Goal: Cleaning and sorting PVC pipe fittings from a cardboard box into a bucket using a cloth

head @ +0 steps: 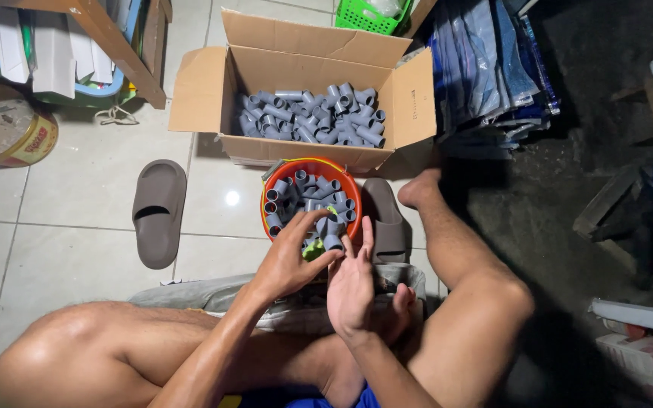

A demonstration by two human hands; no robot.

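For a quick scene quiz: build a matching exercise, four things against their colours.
Things:
1. basket by the hands
2. crate at the top
3. slipper on the tiles
4. pipe fittings in the carton

Colours:
A. grey-blue
B. green
C. orange-red
D. brown

Pairs: 1-C, 2-B, 3-D, 4-A

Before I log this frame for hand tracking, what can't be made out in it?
- Left hand: its fingertips hide what they pinch; only a green scrap shows.
- Right hand: seen from the back, so its palm side is hidden.
- Orange basket: near rim covered by both hands.
- Green crate: cut off by the top edge.
- Right of the frame: too dark to tell things apart.
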